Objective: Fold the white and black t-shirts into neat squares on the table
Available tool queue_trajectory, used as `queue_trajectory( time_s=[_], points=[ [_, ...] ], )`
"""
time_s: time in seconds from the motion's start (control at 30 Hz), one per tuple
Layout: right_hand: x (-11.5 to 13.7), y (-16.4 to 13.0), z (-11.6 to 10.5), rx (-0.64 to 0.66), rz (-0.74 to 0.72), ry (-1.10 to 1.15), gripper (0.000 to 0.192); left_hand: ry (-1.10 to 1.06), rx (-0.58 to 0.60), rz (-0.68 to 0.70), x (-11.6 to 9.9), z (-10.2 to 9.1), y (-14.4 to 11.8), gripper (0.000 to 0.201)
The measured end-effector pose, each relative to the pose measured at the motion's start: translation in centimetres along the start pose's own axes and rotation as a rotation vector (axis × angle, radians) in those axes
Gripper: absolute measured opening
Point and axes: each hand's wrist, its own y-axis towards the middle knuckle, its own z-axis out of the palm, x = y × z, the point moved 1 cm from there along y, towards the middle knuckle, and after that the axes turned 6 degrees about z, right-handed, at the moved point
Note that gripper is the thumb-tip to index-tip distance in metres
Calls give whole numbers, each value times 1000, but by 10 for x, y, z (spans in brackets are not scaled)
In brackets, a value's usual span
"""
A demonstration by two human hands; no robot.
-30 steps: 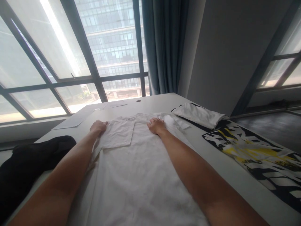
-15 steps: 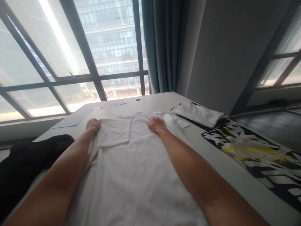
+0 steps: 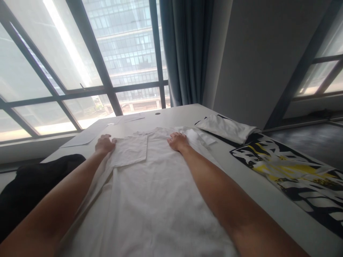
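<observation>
A white T-shirt (image 3: 160, 185) lies spread over the table, its collar toward the far side. Its left sleeve (image 3: 131, 148) is folded inward and rests flat on the body. At the outer edge of that sleeve is my left hand (image 3: 105, 144), fingers apart and touching the fold. My right hand (image 3: 177, 141) lies palm down on the upper right of the shirt, near the collar, with fingers stretched out and pressing the cloth. The right sleeve is partly hidden behind that hand.
The white table (image 3: 171, 116) reaches toward the window. To the right lie a folded white and black garment (image 3: 227, 128) and a black, white and yellow patterned cloth (image 3: 289, 171). Dark fabric (image 3: 40, 182) sits at left. Thin white sheets (image 3: 83, 137) lie at the far left.
My left hand has loosened from the sleeve's edge, its fingers spreading and shifting slightly left. The right hand stays in place on the shirt.
</observation>
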Motion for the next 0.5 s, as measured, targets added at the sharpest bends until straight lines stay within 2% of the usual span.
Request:
queue_trajectory(
  time_s=[0.07,0.13,0.17,0.23,0.37,0.5],
  points=[
    [0,0,0,-1,-1,4,48,5,7,265,-6,0,-13,56],
    [0,1,1,-3,0,6,48,-48,161,460,-6,6,-26,55],
    [0,1,1,0,1,7,49,-80,243,496,-3,9,-31,58],
    [0,3,2,19,1,5,50,-123,337,471,5,17,-40,65],
    [0,5,4,133,4,-26,59,-87,331,412,15,26,-49,77],
    [3,3,4,236,21,-71,64,-13,358,354,7,23,-64,76]
  ],
)
